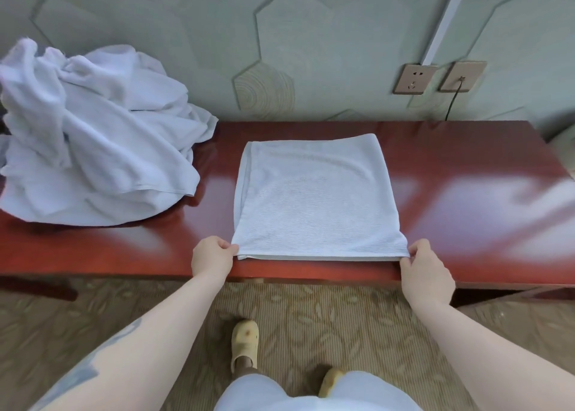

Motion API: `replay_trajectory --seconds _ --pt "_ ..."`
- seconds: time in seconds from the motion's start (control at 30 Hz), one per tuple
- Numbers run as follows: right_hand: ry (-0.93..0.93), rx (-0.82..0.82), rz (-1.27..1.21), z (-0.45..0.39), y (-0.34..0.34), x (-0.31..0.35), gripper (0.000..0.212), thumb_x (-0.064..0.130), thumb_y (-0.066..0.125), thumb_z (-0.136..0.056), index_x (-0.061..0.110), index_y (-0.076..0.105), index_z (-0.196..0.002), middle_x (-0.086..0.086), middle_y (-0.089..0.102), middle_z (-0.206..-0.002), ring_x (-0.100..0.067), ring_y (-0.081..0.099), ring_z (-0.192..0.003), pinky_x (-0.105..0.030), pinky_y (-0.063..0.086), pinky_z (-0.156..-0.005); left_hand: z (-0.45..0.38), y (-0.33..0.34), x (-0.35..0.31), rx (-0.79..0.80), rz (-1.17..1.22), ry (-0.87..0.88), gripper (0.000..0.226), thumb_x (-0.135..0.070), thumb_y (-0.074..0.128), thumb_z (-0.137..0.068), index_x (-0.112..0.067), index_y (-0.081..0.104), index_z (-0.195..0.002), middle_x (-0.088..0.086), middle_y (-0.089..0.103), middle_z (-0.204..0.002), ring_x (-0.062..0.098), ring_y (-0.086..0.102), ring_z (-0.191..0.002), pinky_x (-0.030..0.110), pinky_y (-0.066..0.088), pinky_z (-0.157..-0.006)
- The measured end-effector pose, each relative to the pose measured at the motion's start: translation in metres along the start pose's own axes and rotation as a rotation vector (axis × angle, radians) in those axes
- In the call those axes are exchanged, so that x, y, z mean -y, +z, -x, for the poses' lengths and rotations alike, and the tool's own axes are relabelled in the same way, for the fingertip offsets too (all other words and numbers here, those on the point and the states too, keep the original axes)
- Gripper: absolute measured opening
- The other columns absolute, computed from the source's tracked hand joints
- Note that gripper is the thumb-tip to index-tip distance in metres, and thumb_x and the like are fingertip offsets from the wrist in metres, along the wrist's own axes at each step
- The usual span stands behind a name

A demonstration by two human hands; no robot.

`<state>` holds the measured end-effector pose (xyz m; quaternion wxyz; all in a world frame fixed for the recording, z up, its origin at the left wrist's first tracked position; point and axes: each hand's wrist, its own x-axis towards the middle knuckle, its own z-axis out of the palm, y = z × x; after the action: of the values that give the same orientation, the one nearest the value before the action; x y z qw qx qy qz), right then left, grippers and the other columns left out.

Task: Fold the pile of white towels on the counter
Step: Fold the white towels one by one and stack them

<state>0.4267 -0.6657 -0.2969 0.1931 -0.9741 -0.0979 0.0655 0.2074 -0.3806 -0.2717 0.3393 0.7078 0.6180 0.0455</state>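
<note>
Towel (317, 196) flat on red counter (466, 168); left hand (211, 256), right hand (426, 270) pinch near corners.

Folded towel (317, 199) laid at desk (466, 174) front edge, near corners pinched by left hand (211, 256) and right hand (426, 270); crumpled towel pile (93, 143) heaped at desk's left end.

1. There is a single view, from a wide-angle camera worn on the person's head.
2. It looks forward and steeply down, facing the wall (311, 37) across the counter (451, 168).
3. It sits close: forearms enter from the bottom corners, and the floor (342, 317) fills the lower frame.
4. Straight edges bow near the frame borders.
</note>
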Motion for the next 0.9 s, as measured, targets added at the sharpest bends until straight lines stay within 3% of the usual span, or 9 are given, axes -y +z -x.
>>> replay_trajectory --seconds 0.17,0.3,0.4,0.57,0.63,0.8,0.9 --pt "-0.001 0.047 -0.071 0.002 0.001 -0.003 0.009 0.024 0.053 -0.091 0.024 0.043 -0.091 0.003 0.059 -0.085 -0.031 0.055 -0.074 -0.036 0.038 -0.064 0.002 -0.001 -0.003 0.01 0.109 -0.039 0.012 -0.025 0.074 -0.081 -0.015 0.069 -0.077 -0.001 0.066 -0.08 0.024 0.061 -0.083 0.032 0.049 -0.075" --pt "-0.025 0.075 -0.107 0.002 0.001 -0.005 0.012 0.025 0.056 -0.09 0.025 0.044 -0.091 0.005 0.059 -0.085 -0.029 0.055 -0.075 -0.035 0.039 -0.063 0.006 0.003 0.0 0.074 0.229 -0.123 0.011 -0.017 0.075 -0.077 -0.008 0.071 -0.072 0.011 0.072 -0.077 0.025 0.055 -0.061 0.038 0.054 -0.071" --pt "-0.03 0.079 -0.125 0.0 0.001 -0.008 0.011 0.022 0.053 -0.091 0.024 0.043 -0.091 0.003 0.059 -0.084 -0.031 0.054 -0.074 -0.036 0.039 -0.062 0.011 0.007 0.005 0.029 0.106 -0.089 0.007 -0.016 0.074 -0.077 -0.011 0.071 -0.074 0.008 0.072 -0.08 0.027 0.063 -0.079 0.039 0.055 -0.08" --pt "-0.066 0.137 -0.14 -0.003 -0.006 -0.009 0.015 0.023 0.056 -0.084 0.027 0.044 -0.091 0.01 0.058 -0.083 -0.025 0.057 -0.075 -0.034 0.04 -0.063 0.014 0.003 -0.002 0.0 -0.082 -0.031 0.007 -0.02 0.071 -0.079 -0.02 0.067 -0.086 -0.001 0.068 -0.092 0.022 0.06 -0.09 0.029 0.045 -0.076" --pt "-0.078 0.12 -0.177 -0.01 -0.012 -0.008 0.018 0.018 0.057 -0.08 0.028 0.045 -0.089 0.011 0.058 -0.081 -0.019 0.057 -0.073 -0.033 0.038 -0.062 0.004 -0.004 -0.012 -0.043 -0.05 -0.018 0.014 -0.022 0.072 -0.077 -0.021 0.068 -0.09 -0.001 0.067 -0.094 0.021 0.058 -0.09 0.029 0.044 -0.076" --pt "-0.003 0.074 -0.291 -0.056 -0.02 0.026 0.019 0.01 0.051 -0.08 0.027 0.05 -0.09 0.007 0.06 -0.089 -0.026 0.054 -0.081 -0.035 0.037 -0.069 -0.042 -0.011 -0.069 -0.051 0.096 0.036 0.013 -0.018 0.067 -0.082 -0.016 0.071 -0.094 0.003 0.071 -0.1 0.025 0.064 -0.096 0.029 0.046 -0.078" --pt "-0.017 0.097 -0.335 -0.098 -0.016 0.061 0.017 0.012 0.051 -0.084 0.026 0.052 -0.094 0.006 0.061 -0.097 -0.025 0.056 -0.09 -0.034 0.04 -0.074 -0.081 -0.002 -0.106 0.005 0.2 0.041 0.009 -0.014 0.064 -0.083 -0.017 0.07 -0.09 0.009 0.072 -0.099 0.03 0.068 -0.095 0.04 0.055 -0.088"
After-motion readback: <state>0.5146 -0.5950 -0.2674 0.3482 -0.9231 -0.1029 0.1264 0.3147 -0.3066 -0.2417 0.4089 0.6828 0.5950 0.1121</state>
